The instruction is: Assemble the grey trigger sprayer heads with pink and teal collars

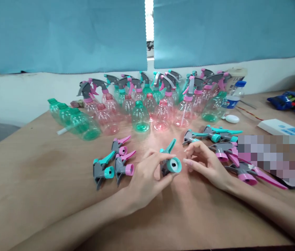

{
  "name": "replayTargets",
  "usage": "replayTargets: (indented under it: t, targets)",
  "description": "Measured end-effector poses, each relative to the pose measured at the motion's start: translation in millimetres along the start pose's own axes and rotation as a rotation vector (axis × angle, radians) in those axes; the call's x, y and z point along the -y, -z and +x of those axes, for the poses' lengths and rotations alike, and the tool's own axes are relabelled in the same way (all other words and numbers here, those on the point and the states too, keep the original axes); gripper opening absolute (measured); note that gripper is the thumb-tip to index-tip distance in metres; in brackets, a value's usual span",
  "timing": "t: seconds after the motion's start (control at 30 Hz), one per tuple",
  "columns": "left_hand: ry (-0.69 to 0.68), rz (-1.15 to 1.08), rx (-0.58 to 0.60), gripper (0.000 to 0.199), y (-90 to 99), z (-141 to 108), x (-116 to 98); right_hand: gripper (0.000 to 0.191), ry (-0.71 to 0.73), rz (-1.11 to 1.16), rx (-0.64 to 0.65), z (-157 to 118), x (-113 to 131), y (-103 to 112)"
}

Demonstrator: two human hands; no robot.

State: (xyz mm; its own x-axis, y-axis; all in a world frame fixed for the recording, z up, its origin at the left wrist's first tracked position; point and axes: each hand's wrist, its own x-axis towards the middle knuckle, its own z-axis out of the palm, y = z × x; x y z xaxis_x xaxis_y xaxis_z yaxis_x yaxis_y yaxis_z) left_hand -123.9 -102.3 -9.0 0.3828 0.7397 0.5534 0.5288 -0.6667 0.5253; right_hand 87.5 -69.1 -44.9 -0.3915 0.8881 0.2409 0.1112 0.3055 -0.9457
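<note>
My left hand is closed on a grey and teal spray head, whose round teal collar faces me. Just right of it, my right hand has its thumb and fingers curved but apart, with nothing visible between them. Left of my left hand lie a teal-collared spray head and two pink-collared ones, among them a lower one. Several more spray heads, teal and pink, lie beyond and beside my right hand.
Across the back stand several clear green and pink bottles, many with spray heads on. At the right are a blue-capped bottle, a white oval object, a white box and a blue packet on the table.
</note>
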Motion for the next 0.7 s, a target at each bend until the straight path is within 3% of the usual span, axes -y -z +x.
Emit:
replayTargets:
  t: [0.2,0.4,0.5,0.63,0.7]
  targets:
    - [-0.053,0.250,-0.073,0.026,57.0,-16,3,0.015,0.114,-0.284,0.000,3,-1,3]
    - [0.104,0.477,-0.026,0.031,110.2,-39,35,0.004,0.423,-0.645,0.032,7,2,3]
    - [0.164,0.517,-0.030,0.030,120.0,-51,51,0.001,0.496,-0.744,0.063,8,3,-2]
    - [0.217,0.522,0.170,0.033,122.7,-61,63,0.007,0.538,-0.824,0.118,10,6,-6]
    - [0.232,0.513,0.200,0.038,122.8,-63,65,0.010,0.529,-0.853,0.150,9,10,-5]
